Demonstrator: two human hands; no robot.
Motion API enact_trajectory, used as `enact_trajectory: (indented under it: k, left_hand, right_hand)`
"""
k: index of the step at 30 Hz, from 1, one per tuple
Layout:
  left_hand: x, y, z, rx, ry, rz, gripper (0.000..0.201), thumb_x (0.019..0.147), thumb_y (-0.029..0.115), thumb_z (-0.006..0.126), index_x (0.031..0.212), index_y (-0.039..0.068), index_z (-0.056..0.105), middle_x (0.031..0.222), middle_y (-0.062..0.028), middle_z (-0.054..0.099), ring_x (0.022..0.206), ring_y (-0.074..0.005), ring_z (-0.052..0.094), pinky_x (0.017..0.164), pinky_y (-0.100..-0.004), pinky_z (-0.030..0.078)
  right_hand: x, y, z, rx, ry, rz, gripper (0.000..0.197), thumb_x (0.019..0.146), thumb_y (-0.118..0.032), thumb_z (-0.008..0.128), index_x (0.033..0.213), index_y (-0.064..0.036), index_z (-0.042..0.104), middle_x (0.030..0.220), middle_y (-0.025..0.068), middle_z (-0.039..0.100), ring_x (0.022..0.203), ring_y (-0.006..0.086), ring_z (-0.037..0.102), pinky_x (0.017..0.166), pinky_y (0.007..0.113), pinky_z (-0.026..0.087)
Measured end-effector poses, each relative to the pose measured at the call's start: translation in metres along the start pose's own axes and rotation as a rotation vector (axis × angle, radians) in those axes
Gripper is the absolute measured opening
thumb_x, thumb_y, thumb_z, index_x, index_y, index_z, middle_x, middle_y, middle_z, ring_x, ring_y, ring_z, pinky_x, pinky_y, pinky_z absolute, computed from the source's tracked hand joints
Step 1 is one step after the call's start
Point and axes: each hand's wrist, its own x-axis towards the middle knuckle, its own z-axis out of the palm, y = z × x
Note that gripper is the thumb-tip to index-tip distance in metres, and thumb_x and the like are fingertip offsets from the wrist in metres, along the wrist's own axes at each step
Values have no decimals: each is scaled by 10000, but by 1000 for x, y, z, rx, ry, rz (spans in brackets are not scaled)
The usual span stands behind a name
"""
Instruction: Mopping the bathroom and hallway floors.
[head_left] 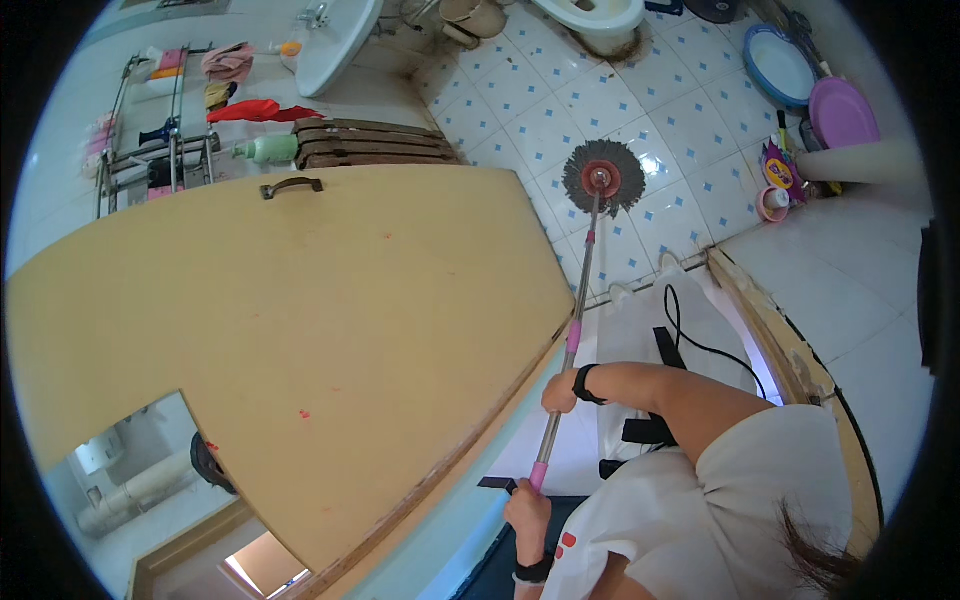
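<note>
A mop with a long steel and pink handle slants from my body up to the tiled floor. Its round grey fringe, the mop head with a red disc in the middle, lies spread on the white tiles with blue diamonds. My right hand, a black band on its wrist, is wrapped round the shaft below a pink joint. Closer to me, my left hand is closed at the pink end of the handle, also with a black band at the wrist.
A yellow door with a brown handle fills the left side. Toilet, washbasin and bin stand at the far side. Blue basin, purple basin and cleaning items are right. A black cable hangs by my legs.
</note>
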Motion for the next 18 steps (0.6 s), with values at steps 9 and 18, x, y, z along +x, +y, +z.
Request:
enact_trajectory:
  k: [9, 18]
  left_hand:
    - [94, 40, -47, -81, 103, 211, 119, 585, 71, 510, 693, 33, 479, 601, -158, 550, 542, -318, 547, 498, -425, 417]
    - [241, 112, -131, -365, 76, 529, 298, 689, 175, 524, 936, 32, 436, 651, -177, 549, 596, -347, 537, 520, -406, 423]
  right_hand:
    - [-37, 62, -80, -150, 184, 208, 100, 618, -135, 513, 683, -83, 569, 686, 101, 567, 676, 272, 548, 569, 366, 422]
    - [-91, 168, -212, -311, 244, 449, 107, 619, -117, 521, 712, -114, 573, 719, 82, 569, 710, 264, 539, 665, 362, 403]
